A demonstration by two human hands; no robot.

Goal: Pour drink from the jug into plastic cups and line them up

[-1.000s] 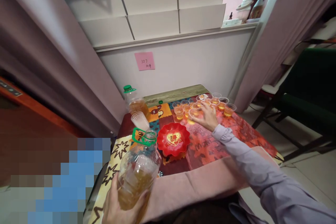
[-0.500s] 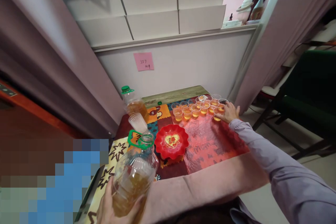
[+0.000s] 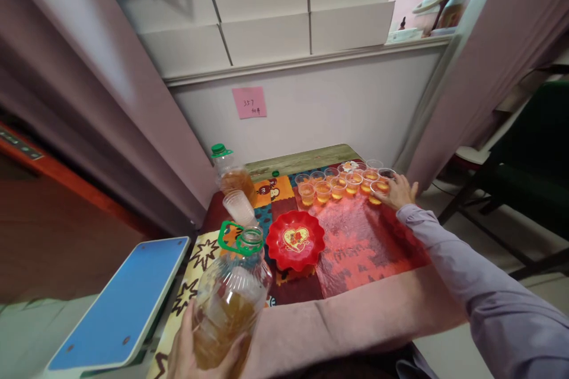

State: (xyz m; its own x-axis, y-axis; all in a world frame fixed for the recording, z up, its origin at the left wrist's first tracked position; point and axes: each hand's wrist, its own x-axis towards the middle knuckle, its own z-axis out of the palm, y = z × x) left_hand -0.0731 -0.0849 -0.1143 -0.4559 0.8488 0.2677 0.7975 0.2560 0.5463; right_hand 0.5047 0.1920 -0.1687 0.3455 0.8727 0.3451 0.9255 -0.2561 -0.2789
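Note:
My left hand (image 3: 189, 346) is wrapped round the lower part of a large clear plastic bottle (image 3: 231, 314). The bottle stands uncapped, partly filled with amber liquid, with a green carry ring at its neck. Across the table my right hand (image 3: 402, 192) has its fingers at the near right cup (image 3: 377, 194), a small clear plastic one with amber drink. It belongs to a cluster of several similar filled cups (image 3: 338, 188) set close together in rows. Between bottle and cups lies a red scalloped plate (image 3: 284, 251) bearing a gold heart.
A second green-capped bottle (image 3: 240, 183) of amber liquid stands at the back left, beside a leaning stack of clear cups (image 3: 237, 207). A green cap (image 3: 275, 174) lies behind. Left of the table is a blue-topped stool (image 3: 128, 302); a dark chair (image 3: 528, 160) is at right.
The view has shifted slightly, so the scene sits a little further right. My right hand stays at the same cup, and my left hand keeps its hold on the bottle.

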